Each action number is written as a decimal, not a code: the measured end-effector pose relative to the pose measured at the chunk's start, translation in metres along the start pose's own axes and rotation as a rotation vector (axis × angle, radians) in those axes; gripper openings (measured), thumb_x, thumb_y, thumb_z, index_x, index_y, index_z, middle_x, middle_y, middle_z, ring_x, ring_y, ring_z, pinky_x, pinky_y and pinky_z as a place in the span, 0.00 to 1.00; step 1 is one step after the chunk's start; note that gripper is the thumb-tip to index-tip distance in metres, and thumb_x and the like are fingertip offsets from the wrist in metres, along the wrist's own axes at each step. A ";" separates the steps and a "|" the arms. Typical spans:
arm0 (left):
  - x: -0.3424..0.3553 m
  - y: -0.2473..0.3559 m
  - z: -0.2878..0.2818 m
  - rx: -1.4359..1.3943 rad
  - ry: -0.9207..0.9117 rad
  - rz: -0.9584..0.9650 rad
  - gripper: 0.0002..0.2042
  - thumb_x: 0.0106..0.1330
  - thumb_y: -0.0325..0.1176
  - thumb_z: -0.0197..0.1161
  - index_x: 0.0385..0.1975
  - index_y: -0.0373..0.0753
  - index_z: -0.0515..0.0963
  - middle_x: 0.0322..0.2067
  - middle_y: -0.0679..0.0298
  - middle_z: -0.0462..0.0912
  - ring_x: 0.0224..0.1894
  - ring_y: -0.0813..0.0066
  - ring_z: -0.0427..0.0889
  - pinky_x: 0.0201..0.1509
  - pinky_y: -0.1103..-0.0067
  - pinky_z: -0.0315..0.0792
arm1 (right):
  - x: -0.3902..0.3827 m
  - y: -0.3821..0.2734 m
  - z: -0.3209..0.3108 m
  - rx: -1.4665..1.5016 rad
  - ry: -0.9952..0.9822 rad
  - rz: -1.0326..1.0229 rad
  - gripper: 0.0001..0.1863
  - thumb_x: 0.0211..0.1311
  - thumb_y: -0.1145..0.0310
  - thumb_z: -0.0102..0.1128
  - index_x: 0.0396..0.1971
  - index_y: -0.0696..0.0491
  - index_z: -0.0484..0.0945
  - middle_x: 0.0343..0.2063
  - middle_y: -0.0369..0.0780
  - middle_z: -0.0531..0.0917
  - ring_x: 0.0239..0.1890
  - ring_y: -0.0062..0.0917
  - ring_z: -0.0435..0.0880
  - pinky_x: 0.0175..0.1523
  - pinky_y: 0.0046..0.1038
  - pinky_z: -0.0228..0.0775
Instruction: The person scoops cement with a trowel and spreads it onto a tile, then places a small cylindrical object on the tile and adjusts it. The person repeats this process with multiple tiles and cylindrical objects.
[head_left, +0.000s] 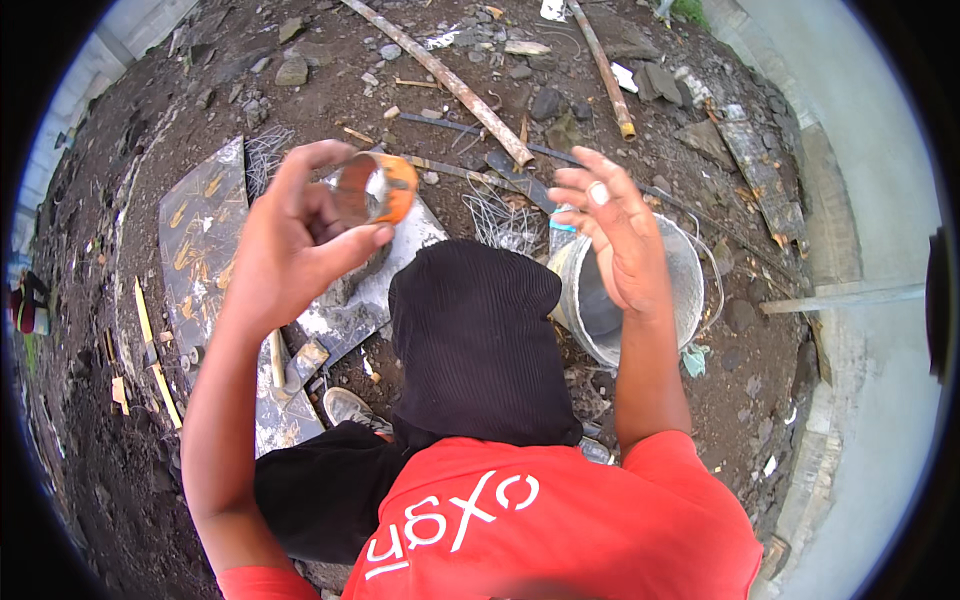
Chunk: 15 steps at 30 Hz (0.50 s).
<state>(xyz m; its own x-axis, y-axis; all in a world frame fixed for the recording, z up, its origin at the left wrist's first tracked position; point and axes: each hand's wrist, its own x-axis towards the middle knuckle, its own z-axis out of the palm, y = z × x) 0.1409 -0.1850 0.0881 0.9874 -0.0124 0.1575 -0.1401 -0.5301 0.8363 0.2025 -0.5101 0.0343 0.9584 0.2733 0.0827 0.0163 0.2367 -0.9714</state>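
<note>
My left hand (300,225) is raised at the upper left of centre, its thumb and fingers gripping an orange ring-shaped thing (402,188). The ring has a dark mark on its rim and a shiny, brownish hollow; its exact kind is unclear. Part of it is hidden behind my fingers. Raised to the right, my right hand (622,235) is open and holds nothing, with its fingers stretched upward. From this view it overlaps a pale, dirty bucket (690,290). Black cloth over my bent leg (480,345) lies between my forearms.
Scratched metal sheets (205,235) lie on the left, with a wooden-handled tool (277,358) on them. Tangled wire (503,222), a long rusty pipe (450,80), a shorter pipe (603,70) and stones (291,70) litter the dirt. A grey wall (895,180) borders the right.
</note>
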 end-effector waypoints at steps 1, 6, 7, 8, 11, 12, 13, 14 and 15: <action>0.013 0.011 0.012 0.008 -0.039 0.026 0.31 0.57 0.34 0.78 0.60 0.36 0.71 0.19 0.70 0.76 0.21 0.84 0.72 0.27 0.81 0.66 | 0.013 0.004 0.017 0.178 -0.125 0.043 0.34 0.75 0.57 0.61 0.71 0.60 0.63 0.59 0.48 0.76 0.57 0.34 0.81 0.59 0.37 0.76; 0.055 0.037 0.051 0.044 -0.114 0.091 0.32 0.57 0.35 0.78 0.60 0.36 0.71 0.20 0.65 0.79 0.23 0.79 0.76 0.28 0.78 0.69 | 0.048 0.020 0.044 0.566 -0.465 0.168 0.36 0.76 0.61 0.59 0.76 0.56 0.55 0.57 0.44 0.77 0.53 0.32 0.83 0.58 0.43 0.81; 0.059 0.035 0.059 0.062 -0.138 0.014 0.32 0.56 0.37 0.78 0.60 0.35 0.71 0.19 0.62 0.80 0.22 0.76 0.78 0.29 0.75 0.72 | 0.051 0.023 0.040 0.525 -0.432 0.151 0.35 0.75 0.62 0.60 0.74 0.56 0.57 0.56 0.43 0.78 0.53 0.32 0.83 0.57 0.42 0.81; 0.061 0.030 0.064 0.058 -0.171 0.028 0.36 0.56 0.38 0.79 0.63 0.35 0.70 0.22 0.60 0.82 0.25 0.75 0.79 0.30 0.75 0.72 | 0.054 0.024 0.032 0.485 -0.393 0.136 0.33 0.74 0.64 0.61 0.73 0.55 0.59 0.55 0.42 0.78 0.53 0.31 0.83 0.56 0.41 0.81; 0.055 0.004 0.067 0.067 -0.127 0.077 0.41 0.57 0.42 0.79 0.69 0.36 0.67 0.30 0.60 0.82 0.29 0.78 0.79 0.32 0.77 0.72 | 0.046 0.024 -0.024 0.167 -0.118 0.081 0.28 0.68 0.65 0.67 0.63 0.56 0.66 0.46 0.41 0.81 0.43 0.26 0.85 0.44 0.30 0.81; 0.049 -0.006 0.057 0.056 -0.088 0.116 0.42 0.58 0.43 0.79 0.71 0.36 0.66 0.32 0.61 0.82 0.29 0.79 0.78 0.32 0.78 0.71 | 0.045 0.020 -0.051 -0.009 -0.058 0.010 0.28 0.66 0.65 0.69 0.61 0.56 0.67 0.43 0.42 0.82 0.40 0.25 0.85 0.40 0.27 0.80; 0.046 -0.019 0.041 0.119 -0.085 0.011 0.40 0.60 0.43 0.78 0.71 0.36 0.66 0.32 0.64 0.80 0.29 0.81 0.76 0.31 0.80 0.69 | 0.041 0.020 -0.078 -0.182 0.103 0.130 0.30 0.63 0.63 0.71 0.59 0.56 0.67 0.41 0.42 0.82 0.37 0.24 0.85 0.36 0.26 0.78; 0.041 -0.032 0.021 0.146 -0.080 0.021 0.39 0.62 0.43 0.76 0.71 0.36 0.67 0.32 0.67 0.78 0.28 0.83 0.73 0.30 0.82 0.67 | 0.034 0.024 -0.104 -0.328 0.245 0.240 0.32 0.59 0.61 0.73 0.58 0.57 0.68 0.39 0.42 0.82 0.34 0.23 0.85 0.32 0.25 0.76; 0.035 -0.046 0.001 0.168 -0.062 -0.075 0.36 0.64 0.43 0.74 0.70 0.35 0.68 0.31 0.68 0.77 0.27 0.85 0.71 0.30 0.83 0.65 | 0.026 0.029 -0.130 -0.543 0.220 0.406 0.34 0.56 0.57 0.75 0.57 0.57 0.68 0.37 0.42 0.82 0.31 0.24 0.84 0.31 0.26 0.76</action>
<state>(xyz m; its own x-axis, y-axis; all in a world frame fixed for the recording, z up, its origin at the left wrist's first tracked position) 0.1822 -0.1622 0.0542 0.9980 -0.0173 0.0612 -0.0572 -0.6652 0.7445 0.2653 -0.6175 -0.0211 0.9531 0.0336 -0.3008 -0.2696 -0.3575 -0.8941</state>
